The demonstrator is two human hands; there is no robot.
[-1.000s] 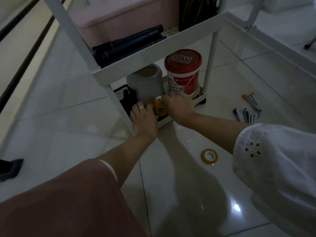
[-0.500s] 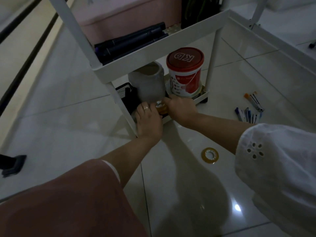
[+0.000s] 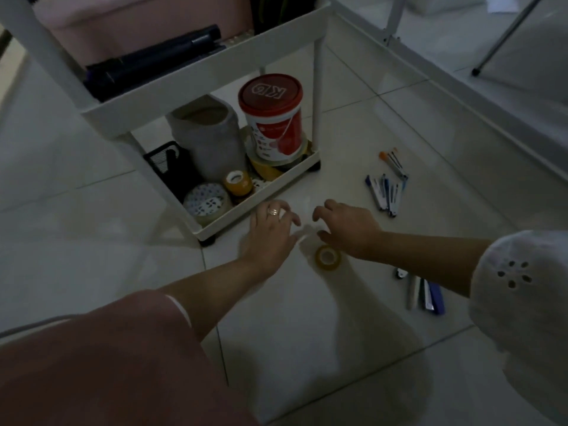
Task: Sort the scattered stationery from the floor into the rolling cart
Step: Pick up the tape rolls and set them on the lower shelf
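A white rolling cart (image 3: pixel 264 192) stands ahead. In its bottom tray sit a yellow tape roll (image 3: pixel 237 182) and a patterned tape roll (image 3: pixel 206 202). Another yellow tape roll (image 3: pixel 327 257) lies on the floor tiles just under my right hand (image 3: pixel 347 229). My right hand hovers over it with fingers loosely curled, holding nothing. Beside it, my left hand (image 3: pixel 270 232), wearing a ring, hangs above the floor in front of the tray with relaxed fingers, empty. Several pens (image 3: pixel 386 189) lie on the floor to the right, and more markers (image 3: pixel 425 292) lie nearer me.
The bottom tray also holds a red-lidded tub (image 3: pixel 272 118), a grey jar (image 3: pixel 207 139) and a black mesh holder (image 3: pixel 172 167). Dark tubes (image 3: pixel 153 66) lie on the upper shelf. A white ledge (image 3: pixel 461 96) runs along the right.
Both hands have drawn back out of the bottom tray, leaving the yellow tape roll inside. They now hover over the floor near the second tape roll. The view has tilted toward the floor.
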